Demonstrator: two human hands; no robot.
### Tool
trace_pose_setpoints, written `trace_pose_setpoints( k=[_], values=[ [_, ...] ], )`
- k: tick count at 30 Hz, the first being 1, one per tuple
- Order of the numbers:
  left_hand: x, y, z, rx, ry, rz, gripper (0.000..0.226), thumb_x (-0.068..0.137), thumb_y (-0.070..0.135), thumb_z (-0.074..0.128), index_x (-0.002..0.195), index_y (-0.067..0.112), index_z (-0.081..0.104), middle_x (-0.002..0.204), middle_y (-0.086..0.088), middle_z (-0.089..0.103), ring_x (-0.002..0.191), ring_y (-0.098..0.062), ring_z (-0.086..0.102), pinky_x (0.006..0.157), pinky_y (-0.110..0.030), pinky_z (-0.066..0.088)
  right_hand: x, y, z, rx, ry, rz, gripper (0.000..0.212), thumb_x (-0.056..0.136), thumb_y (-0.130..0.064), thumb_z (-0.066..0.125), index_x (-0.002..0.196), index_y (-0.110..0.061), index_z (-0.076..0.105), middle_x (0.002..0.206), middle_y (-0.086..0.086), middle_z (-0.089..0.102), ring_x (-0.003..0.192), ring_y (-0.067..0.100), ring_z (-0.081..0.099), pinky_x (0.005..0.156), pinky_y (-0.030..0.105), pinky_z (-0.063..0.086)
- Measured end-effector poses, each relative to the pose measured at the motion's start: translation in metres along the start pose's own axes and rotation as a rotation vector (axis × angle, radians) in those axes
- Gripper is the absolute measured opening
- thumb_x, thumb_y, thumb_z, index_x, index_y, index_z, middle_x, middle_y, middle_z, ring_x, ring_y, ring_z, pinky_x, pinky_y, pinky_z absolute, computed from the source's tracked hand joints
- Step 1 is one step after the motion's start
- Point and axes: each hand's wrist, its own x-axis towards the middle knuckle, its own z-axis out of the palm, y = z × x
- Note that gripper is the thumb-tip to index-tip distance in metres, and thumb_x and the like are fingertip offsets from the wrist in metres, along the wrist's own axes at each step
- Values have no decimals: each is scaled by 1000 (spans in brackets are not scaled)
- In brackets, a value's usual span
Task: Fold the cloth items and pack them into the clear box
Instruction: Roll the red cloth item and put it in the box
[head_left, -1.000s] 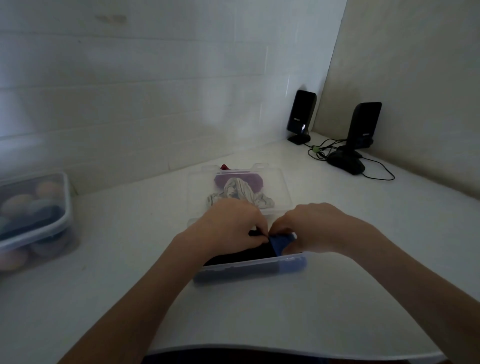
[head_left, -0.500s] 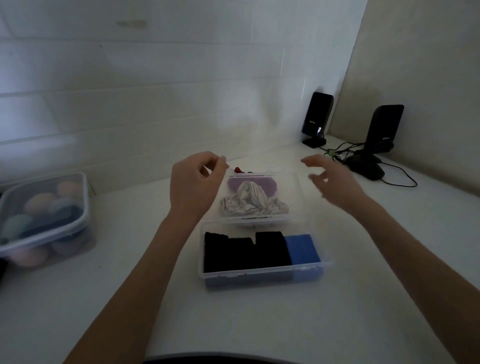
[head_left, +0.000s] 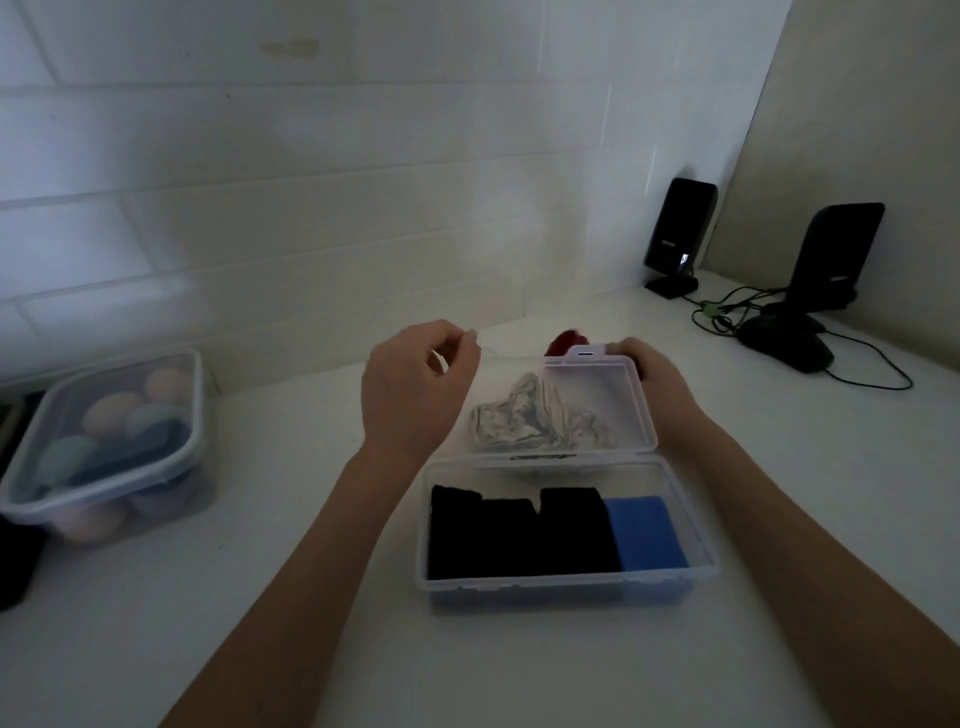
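Far to the left of both hands, a lidded storage tub sits on the white worktop, filled with rounded pastel shapes that are too dim to identify. A dark object lies just in front of its near left corner, cut off by the picture's edge.

The left hand is raised above the worktop, fingers curled loosely with thumb and forefinger nearly meeting; whether it pinches the lid's left edge or holds nothing cannot be told. Just right of it, and between the two hands, the clear lid is tilted up on its hinge. A crumpled grey-and-white cloth shows through the lid, lying behind the box. A small red item peeks out beyond the lid's latch tab.

The right hand grips the lid's far right corner, fingers wrapped over the rim.

Nearer than both hands, the clear box rests on the worktop, open. Inside it, folded black cloths fill the left and middle, and a folded blue cloth is packed against the right end, touching them.

Far right of the right hand, two black speakers stand by the wall with tangled cables.
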Motion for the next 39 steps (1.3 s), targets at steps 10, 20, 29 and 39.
trace_pose_setpoints(
  k=[10,20,29,39],
  values=[
    [-7,10,3,-264,-167,22,15,79,25,64,93,24,67,81,14,65,72,-2,58,56,-15,43,-15,-95,-18,661,43,-273,11,98,-11,43,106,-5,49,54,2,64,50,20,64,59,33,56],
    [7,15,-9,-1059,-345,-513,31,88,6,49,65,12,68,63,0,69,67,-12,67,66,-23,53,-43,-125,19,785,-332,-81,13,97,-12,45,104,-5,53,57,2,56,47,16,57,54,31,47],
    [14,-7,-20,-1792,-399,-599,43,81,21,54,121,5,53,122,-7,62,114,-16,59,101,-32,44,-43,-119,31,690,-307,-70,13,92,-9,54,105,-8,51,62,1,58,55,15,57,59,25,51],
    [20,-5,-18,-1070,-435,-229,61,66,1,57,120,29,50,113,15,62,113,-6,55,92,-24,45,-66,-142,29,107,-195,-478,31,85,-14,65,105,-13,42,75,7,72,63,21,68,68,37,57]
  ],
)
